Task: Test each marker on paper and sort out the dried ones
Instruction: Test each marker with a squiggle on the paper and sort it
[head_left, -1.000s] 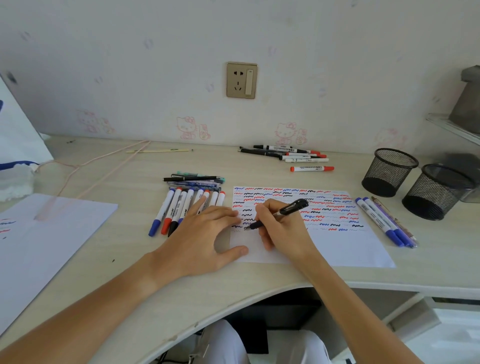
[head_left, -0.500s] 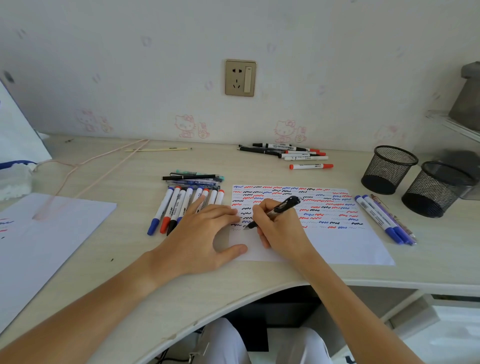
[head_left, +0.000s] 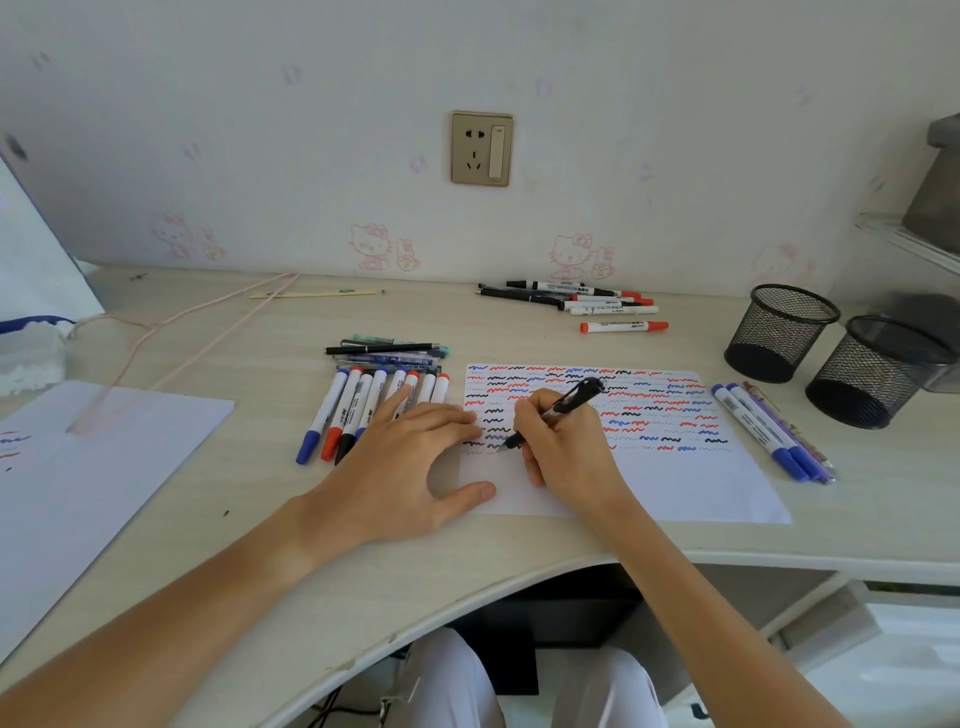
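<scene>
While the right hand (head_left: 566, 447) pinched a black pen (head_left: 558, 411) between thumb and fingers, the pen's tip touched the test paper (head_left: 675, 483) at the left end of the lowest row of squiggles, its barrel slanting up and away over the knuckles. The left hand (head_left: 410, 467) lay flat beside it with fingers relaxed and straight, thumb and fingertips pressing on the paper's left edge and holding nothing. Just left of the paper, partly under those fingers, a row of capped markers (head_left: 353, 410) lay side by side on the surface (head_left: 260, 525). Beyond the paper's far edge sat another loose group of markers (head_left: 587, 301), and just right of the paper lay three blue-capped markers (head_left: 769, 431), near two mesh cups (head_left: 831, 353).
</scene>
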